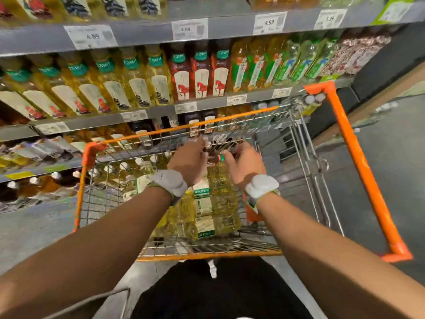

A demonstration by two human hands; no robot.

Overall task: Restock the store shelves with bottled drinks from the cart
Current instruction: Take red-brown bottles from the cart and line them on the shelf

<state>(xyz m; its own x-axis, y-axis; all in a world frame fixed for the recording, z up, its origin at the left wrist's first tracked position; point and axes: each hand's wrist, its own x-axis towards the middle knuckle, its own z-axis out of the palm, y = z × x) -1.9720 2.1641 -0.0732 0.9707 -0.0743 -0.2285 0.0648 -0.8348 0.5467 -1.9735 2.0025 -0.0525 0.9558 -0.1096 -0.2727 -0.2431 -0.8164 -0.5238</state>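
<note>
A wire cart [230,247] with orange trim stands in front of me. It holds a pack of yellow bottled drinks [220,203] with white and green labels. Both my hands reach into the cart over the far end of that pack. My left hand [188,157] shows its back, with the fingers bent down out of sight, blurred. My right hand [247,163] hovers beside it with loosely curved fingers, and its thumb is next to a green and red bottle cap [221,158]. The shelves [147,33] ahead are full of yellow, red and green bottles.
More white-capped bottles [138,166] stand on the low shelf beyond the cart's left side. Price tags [189,28] line the shelf edges. The cart's orange handle frame [358,162] runs along the right. Grey floor [379,180] lies to the right and at lower left.
</note>
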